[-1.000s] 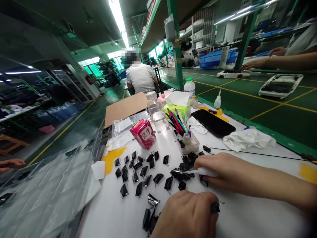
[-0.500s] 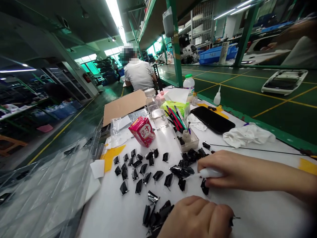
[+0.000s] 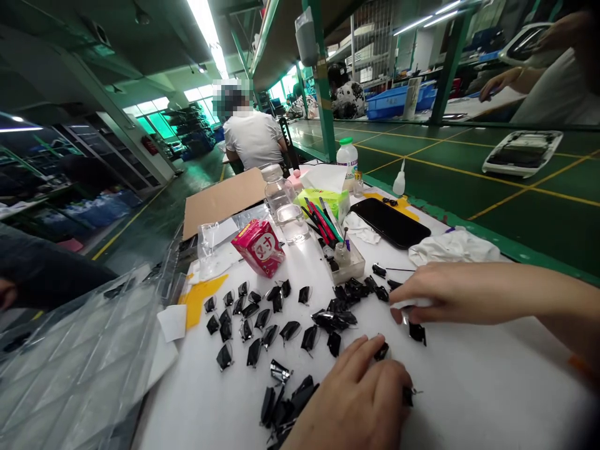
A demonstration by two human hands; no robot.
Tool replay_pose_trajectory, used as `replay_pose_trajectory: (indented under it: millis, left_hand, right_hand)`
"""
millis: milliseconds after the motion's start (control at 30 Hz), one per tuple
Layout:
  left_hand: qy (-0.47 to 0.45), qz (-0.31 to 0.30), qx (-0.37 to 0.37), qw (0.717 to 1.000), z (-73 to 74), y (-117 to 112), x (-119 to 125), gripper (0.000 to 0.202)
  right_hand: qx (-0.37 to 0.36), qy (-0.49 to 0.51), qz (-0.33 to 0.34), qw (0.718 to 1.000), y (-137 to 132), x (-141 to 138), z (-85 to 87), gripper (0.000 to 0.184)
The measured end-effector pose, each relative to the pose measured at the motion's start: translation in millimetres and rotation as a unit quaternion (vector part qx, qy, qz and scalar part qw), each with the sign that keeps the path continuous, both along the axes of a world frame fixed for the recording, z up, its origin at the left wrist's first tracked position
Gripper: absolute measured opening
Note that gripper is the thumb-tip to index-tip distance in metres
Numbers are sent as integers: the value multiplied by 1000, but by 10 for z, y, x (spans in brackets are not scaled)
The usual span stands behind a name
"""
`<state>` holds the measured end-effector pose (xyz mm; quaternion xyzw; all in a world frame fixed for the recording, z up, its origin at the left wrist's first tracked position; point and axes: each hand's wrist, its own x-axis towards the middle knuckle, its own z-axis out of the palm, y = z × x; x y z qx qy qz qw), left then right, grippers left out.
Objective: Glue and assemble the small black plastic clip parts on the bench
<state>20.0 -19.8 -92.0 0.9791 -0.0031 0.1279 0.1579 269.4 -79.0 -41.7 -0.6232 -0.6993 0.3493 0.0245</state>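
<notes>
My left hand (image 3: 360, 394) is low in the middle, with some fingers curled round a small black piece (image 3: 409, 395) that has a thin metal pin sticking out. Its stretched forefinger touches another black piece (image 3: 381, 352) on the white table surface. To the right, my right hand (image 3: 429, 292) is closed on a white squeeze bottle (image 3: 419, 302), mostly covered by the fingers. Just under that hand lies one more glossy black piece (image 3: 416, 332). Several similar pieces with clear film edges (image 3: 269, 337) are spread to the left, and a pile (image 3: 285, 409) sits beside my left hand.
Beyond the pieces stand a red box (image 3: 259, 247), a clear jar (image 3: 291, 222) and a small tray (image 3: 349, 269) of pens. A black phone (image 3: 391, 222) and white cloth (image 3: 452, 247) lie at right. Clear compartment trays (image 3: 94, 356) fill the left. Another person (image 3: 255, 140) sits ahead.
My right hand has drawn back from the pieces with the bottle, whose nozzle is turned away from them. My left forefinger has stretched forward onto a black piece. The whole view has shifted slightly.
</notes>
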Motion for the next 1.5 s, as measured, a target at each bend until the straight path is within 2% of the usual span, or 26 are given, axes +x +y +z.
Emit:
replay_pose_trajectory:
  millis: [167,333,533,667,767,900,1033,1100,1200,1367,1500]
  left_hand:
    - [16,-4,-4,1000,19,19,-14,17]
    - [35,3,-6,999,16,28,-26,28]
    - [25,13,32,999,38,60,-47,23]
    - [27,15,53,998,97,87,-49,19]
    - [26,17,57,998,128,98,-42,18]
    - [21,14,51,998,129,106,-36,15]
    - [34,13,36,999,145,107,-42,14]
    - [37,12,33,999,164,105,-45,13]
    - [41,17,33,998,188,100,-45,11]
    - [66,21,34,997,195,98,-29,11]
    - [84,16,39,996,209,94,-18,9]
  right_hand:
    - [-17,-14,6,1000,-22,-16,-25,15]
    - [10,6,-5,1000,-27,-40,-13,10]
    - [35,38,-28,998,8,-178,-29,6]
    - [11,59,-39,997,15,-270,-81,2]
    - [-7,70,-43,997,-1,-275,-104,12]
    - [30,77,-89,993,-6,-172,-88,19]
    - [63,159,-138,975,50,-97,-61,33]
    - [84,206,-147,964,80,-127,-78,29]
    - [111,214,-136,961,92,-237,-150,21]
    - [139,116,-87,980,72,-389,-318,10]
    - [125,95,-47,986,61,-405,-384,7]
